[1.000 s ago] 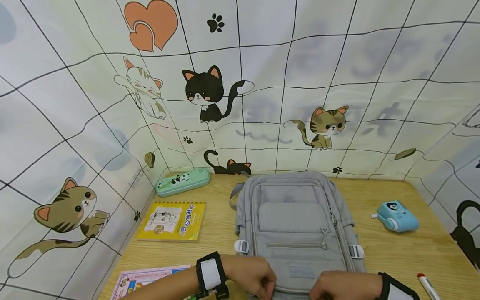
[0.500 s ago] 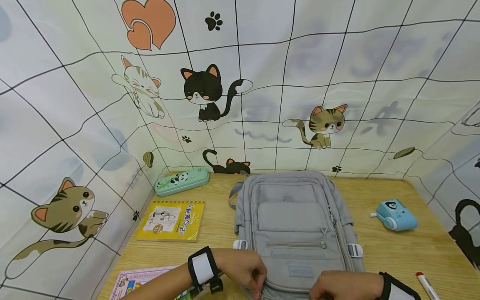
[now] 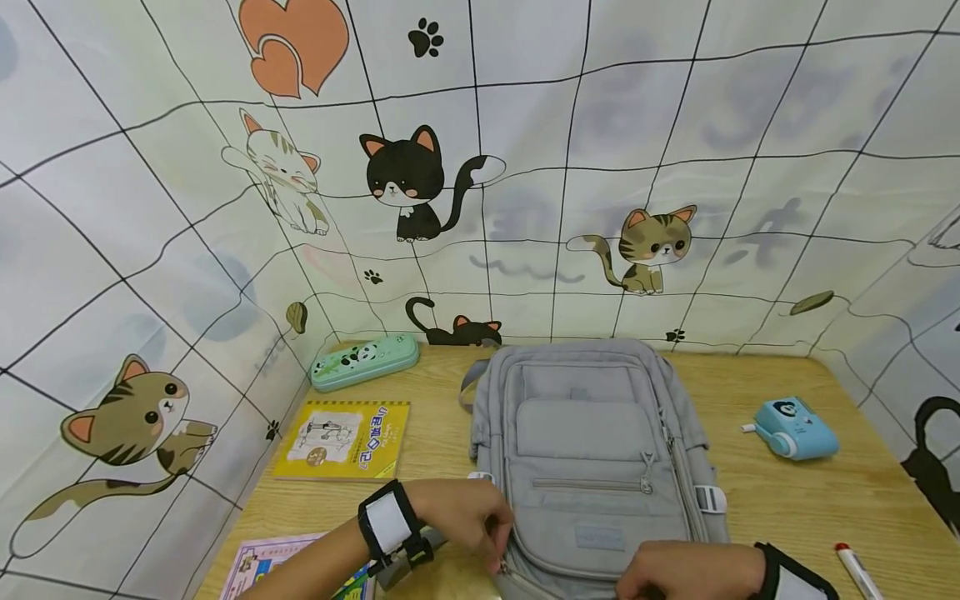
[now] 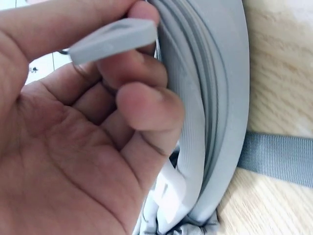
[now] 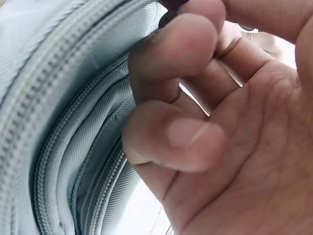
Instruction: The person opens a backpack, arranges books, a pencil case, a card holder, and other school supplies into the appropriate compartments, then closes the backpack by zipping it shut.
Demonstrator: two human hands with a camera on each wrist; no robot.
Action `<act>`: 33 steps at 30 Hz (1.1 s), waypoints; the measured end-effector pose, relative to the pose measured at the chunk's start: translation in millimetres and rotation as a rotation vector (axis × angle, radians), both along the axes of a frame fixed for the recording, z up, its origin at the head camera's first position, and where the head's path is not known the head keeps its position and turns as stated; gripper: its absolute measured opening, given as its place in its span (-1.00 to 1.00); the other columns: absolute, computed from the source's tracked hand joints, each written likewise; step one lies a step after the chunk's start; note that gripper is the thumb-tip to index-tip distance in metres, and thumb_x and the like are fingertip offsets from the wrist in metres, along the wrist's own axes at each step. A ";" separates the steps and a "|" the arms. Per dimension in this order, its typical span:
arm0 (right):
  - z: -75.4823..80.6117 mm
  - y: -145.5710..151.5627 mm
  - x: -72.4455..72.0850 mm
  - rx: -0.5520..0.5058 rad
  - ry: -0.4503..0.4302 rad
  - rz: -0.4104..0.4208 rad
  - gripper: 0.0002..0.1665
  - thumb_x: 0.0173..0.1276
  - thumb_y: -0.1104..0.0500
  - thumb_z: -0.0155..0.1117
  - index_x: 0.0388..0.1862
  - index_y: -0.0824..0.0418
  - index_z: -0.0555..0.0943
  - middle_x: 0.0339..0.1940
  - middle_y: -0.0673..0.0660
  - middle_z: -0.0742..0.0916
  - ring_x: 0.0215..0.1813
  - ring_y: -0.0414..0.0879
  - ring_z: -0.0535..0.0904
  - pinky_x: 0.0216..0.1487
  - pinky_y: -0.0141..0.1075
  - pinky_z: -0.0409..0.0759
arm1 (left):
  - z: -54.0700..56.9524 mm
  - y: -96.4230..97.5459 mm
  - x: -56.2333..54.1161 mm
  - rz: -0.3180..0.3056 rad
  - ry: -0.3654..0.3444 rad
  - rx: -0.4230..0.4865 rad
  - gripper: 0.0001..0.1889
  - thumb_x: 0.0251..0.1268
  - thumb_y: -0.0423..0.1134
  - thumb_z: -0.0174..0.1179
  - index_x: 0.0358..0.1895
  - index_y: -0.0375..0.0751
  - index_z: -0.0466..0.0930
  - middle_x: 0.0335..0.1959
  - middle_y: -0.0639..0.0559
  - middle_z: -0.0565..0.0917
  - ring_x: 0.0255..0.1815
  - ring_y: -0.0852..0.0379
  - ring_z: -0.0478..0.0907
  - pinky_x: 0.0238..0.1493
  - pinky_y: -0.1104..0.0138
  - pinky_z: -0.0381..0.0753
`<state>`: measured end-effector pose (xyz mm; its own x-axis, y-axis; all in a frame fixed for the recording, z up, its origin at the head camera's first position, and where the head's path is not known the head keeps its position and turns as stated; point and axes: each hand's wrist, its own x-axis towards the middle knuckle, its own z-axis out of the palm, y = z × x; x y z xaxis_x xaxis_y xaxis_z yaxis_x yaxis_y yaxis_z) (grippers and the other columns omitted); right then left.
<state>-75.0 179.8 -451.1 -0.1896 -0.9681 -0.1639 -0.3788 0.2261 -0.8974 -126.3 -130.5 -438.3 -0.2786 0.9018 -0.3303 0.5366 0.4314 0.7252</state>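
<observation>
A yellow spiral-bound notebook (image 3: 341,440) lies left of the left hand (image 3: 467,517), whose curled fingers pinch a flat grey zip pull (image 4: 115,43) on the grey fabric backpack (image 3: 581,433) lying on the pale wood-grain table (image 3: 757,379). The right hand (image 3: 693,571), fingers curled, pinches its near edge.

My left forearm (image 3: 315,558) slants in from the lower left, and my left hand (image 3: 468,521) angles downward, thumb (image 4: 63,29) pinching, the other fingers (image 4: 151,107) curled inward. My right hand (image 3: 675,571) sits lower, knuckles up and pointing left, with its fingers (image 5: 171,142) bent toward the palm (image 5: 249,147).
</observation>
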 end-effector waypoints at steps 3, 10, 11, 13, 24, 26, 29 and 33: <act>0.9 -1.2 -0.4 -0.002 -0.050 0.007 -0.77 0.38 0.07 0.05 -0.33 0.12 0.61 -0.57 0.09 0.59 -0.51 -0.61 0.32 -0.56 -0.63 0.40 | 0.3 -3.9 -2.7 0.024 -0.019 0.005 -0.96 0.05 -0.23 0.31 -0.46 -0.08 0.66 -0.59 0.31 0.61 -0.61 0.53 0.40 -0.54 0.52 0.51; 1.4 -4.7 -1.7 0.025 0.037 0.026 -0.72 0.38 0.03 0.04 -0.43 0.15 0.57 -0.66 0.02 0.49 -0.57 -0.62 0.24 -0.63 -0.64 0.30 | -1.5 -7.5 -6.3 0.048 -0.030 0.028 -0.95 0.02 -0.23 0.33 -0.49 -0.09 0.66 -0.59 0.28 0.62 -0.62 0.52 0.41 -0.55 0.51 0.50; 1.4 -5.8 -2.2 0.029 0.071 0.029 -0.71 0.38 0.03 0.04 -0.45 0.15 0.56 -0.68 -0.01 0.46 -0.58 -0.61 0.21 -0.64 -0.64 0.27 | -1.8 -7.3 -5.9 0.049 -0.039 0.027 -0.95 0.01 -0.24 0.33 -0.49 -0.09 0.66 -0.59 0.28 0.63 -0.62 0.52 0.41 -0.56 0.51 0.50; 0.9 -9.5 -2.8 0.031 0.148 0.031 -0.69 0.38 0.01 0.03 -0.48 0.13 0.53 -0.69 -0.06 0.43 -0.59 -0.61 0.19 -0.65 -0.64 0.25 | -2.2 -6.6 -4.8 0.046 -0.061 0.025 -0.95 0.01 -0.24 0.33 -0.49 -0.10 0.66 -0.60 0.28 0.63 -0.63 0.52 0.41 -0.57 0.51 0.50; 0.8 -40.1 -0.6 -0.024 0.339 0.027 -0.78 0.39 -0.04 0.00 -0.38 -0.03 0.53 -0.62 -0.18 0.51 -0.53 -0.64 0.22 -0.55 -0.70 0.29 | -1.2 -6.5 -8.2 0.034 -0.086 0.027 -0.93 0.01 -0.20 0.33 -0.50 -0.06 0.65 -0.61 0.30 0.61 -0.64 0.50 0.41 -0.59 0.51 0.49; 2.7 -42.3 0.0 -0.035 0.325 0.046 -0.76 0.41 -0.02 -0.01 -0.40 0.01 0.53 -0.64 -0.15 0.49 -0.54 -0.64 0.20 -0.57 -0.70 0.28 | -2.7 -8.2 -9.7 0.034 -0.093 0.041 -0.93 0.03 -0.19 0.33 -0.50 -0.04 0.64 -0.60 0.30 0.61 -0.63 0.50 0.42 -0.57 0.51 0.50; 4.6 -44.1 0.2 -0.052 0.295 0.075 -0.75 0.42 -0.01 -0.03 -0.38 0.03 0.53 -0.63 -0.12 0.50 -0.54 -0.64 0.20 -0.57 -0.70 0.30 | -5.0 -11.7 -12.9 0.042 -0.085 0.058 -0.93 0.03 -0.17 0.32 -0.48 -0.02 0.64 -0.59 0.30 0.61 -0.62 0.49 0.43 -0.55 0.50 0.51; 4.5 -45.3 0.5 -0.041 0.232 0.105 -0.76 0.42 -0.02 -0.03 -0.31 0.02 0.55 -0.57 -0.10 0.57 -0.50 -0.66 0.24 -0.51 -0.70 0.36 | -6.9 -18.5 -20.0 0.095 -0.052 0.058 -0.93 0.01 -0.16 0.33 -0.49 0.00 0.63 -0.59 0.30 0.61 -0.64 0.46 0.42 -0.58 0.49 0.49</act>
